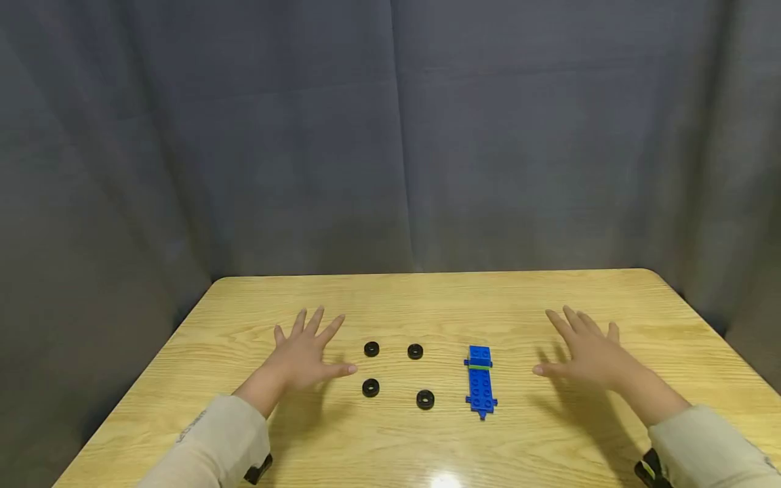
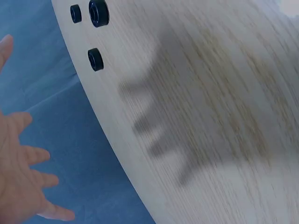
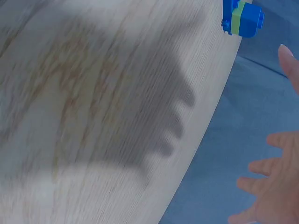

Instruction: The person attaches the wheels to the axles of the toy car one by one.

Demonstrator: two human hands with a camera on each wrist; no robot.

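My left hand (image 1: 300, 359) is held over the table with its fingers spread and nothing in it. Several small black toy wheels (image 1: 425, 399) lie to its right, the nearest just beyond the thumb. Between those wheels and my right hand sits a long blue toy-brick vehicle base (image 1: 480, 390), studded, with a green strip near its raised far end and short axle pegs at its sides. Spread and holding nothing, my right hand (image 1: 588, 356) hovers to the right of this base. Both palms show at the edges of the wrist views.
A wood-grain table (image 1: 488, 305) with rounded far corners bears everything. Grey curtains (image 1: 305, 135) hang behind it and on both sides. Dark shadows of the hands fall on the tabletop, and a light glare shows near the front.
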